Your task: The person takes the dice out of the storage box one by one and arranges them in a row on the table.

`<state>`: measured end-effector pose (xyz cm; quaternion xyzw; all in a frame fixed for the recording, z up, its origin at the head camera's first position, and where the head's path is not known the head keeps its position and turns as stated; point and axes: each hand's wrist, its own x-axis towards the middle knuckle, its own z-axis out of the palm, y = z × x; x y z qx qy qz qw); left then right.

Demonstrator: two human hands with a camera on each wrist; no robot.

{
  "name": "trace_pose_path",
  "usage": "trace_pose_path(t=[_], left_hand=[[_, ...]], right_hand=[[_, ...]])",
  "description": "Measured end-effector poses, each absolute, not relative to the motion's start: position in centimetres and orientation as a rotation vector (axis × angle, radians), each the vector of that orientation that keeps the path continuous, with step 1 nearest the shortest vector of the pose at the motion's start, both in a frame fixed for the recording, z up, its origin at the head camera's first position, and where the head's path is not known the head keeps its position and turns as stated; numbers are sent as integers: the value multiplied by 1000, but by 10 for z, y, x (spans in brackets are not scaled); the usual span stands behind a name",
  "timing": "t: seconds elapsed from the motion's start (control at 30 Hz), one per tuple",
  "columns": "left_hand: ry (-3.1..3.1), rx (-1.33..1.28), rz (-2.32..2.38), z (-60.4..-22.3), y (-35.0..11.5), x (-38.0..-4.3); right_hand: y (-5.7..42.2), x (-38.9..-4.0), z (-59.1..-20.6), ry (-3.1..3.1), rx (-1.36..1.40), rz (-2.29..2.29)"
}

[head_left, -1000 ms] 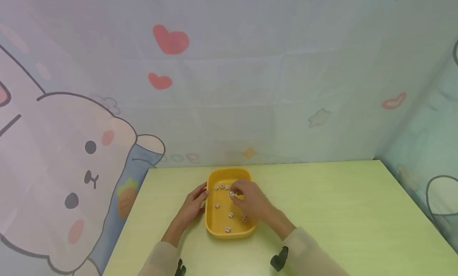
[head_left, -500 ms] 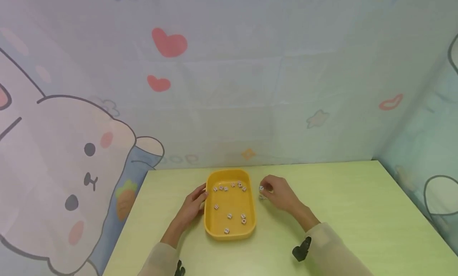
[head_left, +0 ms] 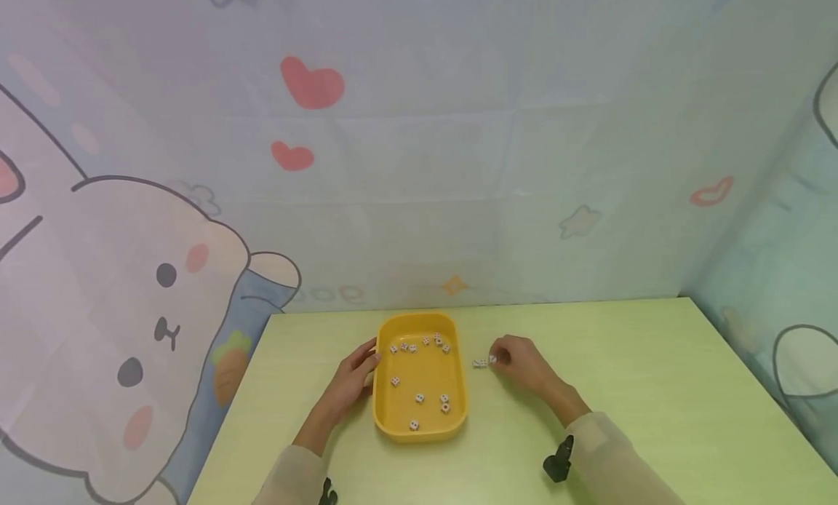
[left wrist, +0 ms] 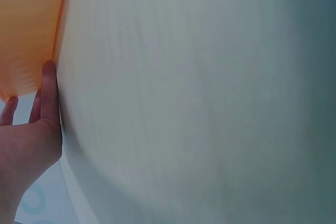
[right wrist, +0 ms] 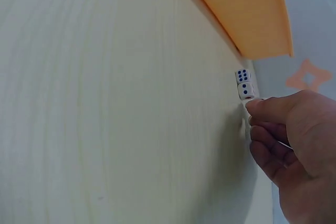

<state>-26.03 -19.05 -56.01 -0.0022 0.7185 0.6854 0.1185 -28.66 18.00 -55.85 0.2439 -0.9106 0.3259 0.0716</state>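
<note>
A yellow tray (head_left: 419, 436) with several white dice scattered inside stands on the table. My left hand (head_left: 350, 380) rests against the tray's left side, fingers at its rim. In the left wrist view, the left hand's (left wrist: 31, 129) straight fingers lie along the orange-looking outer wall (left wrist: 31, 30). To the right of the tray, my right hand (head_left: 527, 367) pinches a die (head_left: 492, 359) down at the table, at the right end of two other dice (head_left: 480, 363). Seen from the right wrist, those dice (right wrist: 244, 82) touch each other just beyond the fingertips; the pinched one is mostly hidden.
The light green tabletop (head_left: 628, 388) reaches back to a printed cloth wall (head_left: 419, 221) close behind the tray. Another cloth wall (head_left: 785, 308) borders the right side. Dark wrist cameras (head_left: 559, 460) sit at both sleeves.
My right hand has come out of the tray to the table on its right and set a die down toward the short row there. The left hand has stayed at the tray.
</note>
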Motion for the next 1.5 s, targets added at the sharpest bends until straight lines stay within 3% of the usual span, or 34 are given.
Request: trace_pose_path(t=[0.67, 1.1, 1.5], left_hand=[[2162, -18, 1959, -561, -187, -260], [2122, 5, 1991, -561, -186, -259], [2118, -6, 2007, -559, -188, -259]], right_hand=[[186, -290, -574, -2772, 729, 1143], [182, -284, -563, -2766, 665, 1173], [111, -270, -518, -2580, 763, 1228]])
